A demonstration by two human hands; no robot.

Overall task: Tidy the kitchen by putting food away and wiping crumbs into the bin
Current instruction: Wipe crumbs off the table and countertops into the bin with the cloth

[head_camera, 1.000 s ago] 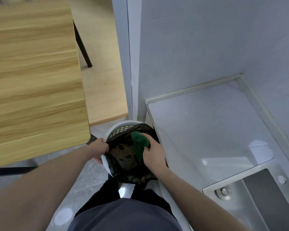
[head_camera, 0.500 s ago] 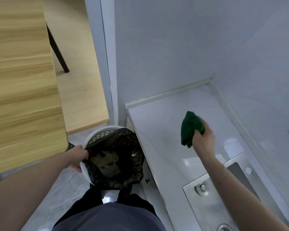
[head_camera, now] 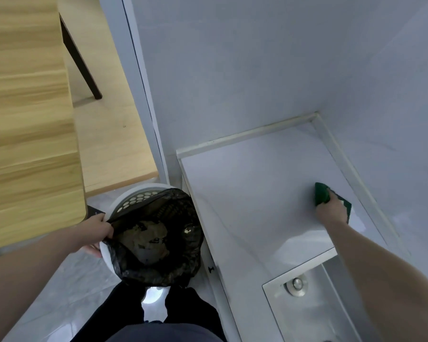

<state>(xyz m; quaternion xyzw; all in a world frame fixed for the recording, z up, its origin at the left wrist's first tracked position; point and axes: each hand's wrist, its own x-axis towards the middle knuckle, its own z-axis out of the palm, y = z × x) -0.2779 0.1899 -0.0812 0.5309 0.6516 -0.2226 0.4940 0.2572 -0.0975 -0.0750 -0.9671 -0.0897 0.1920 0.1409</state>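
A white bin (head_camera: pixel 124 206) lined with a black bag (head_camera: pixel 183 243) stands on the floor against the counter's left end. My left hand (head_camera: pixel 98 229) grips the bin's near rim together with the bag's edge. Scraps lie at the bottom of the bag. On the pale counter (head_camera: pixel 252 188), my right hand (head_camera: pixel 331 213) holds a green cloth (head_camera: pixel 321 195) down on the surface near the back wall. Part of the cloth is hidden under the hand.
A steel sink (head_camera: pixel 314 312) with a round button fitting (head_camera: pixel 297 283) is set into the counter at lower right. A wooden table (head_camera: pixel 27 119) fills the left side, with one dark leg (head_camera: pixel 80 60). Grey walls close the counter's corner. My legs stand behind the bin.
My right hand carried the green cloth from over the bin, across the counter, down to the surface near the back wall. My left hand kept its grip on the bin rim.
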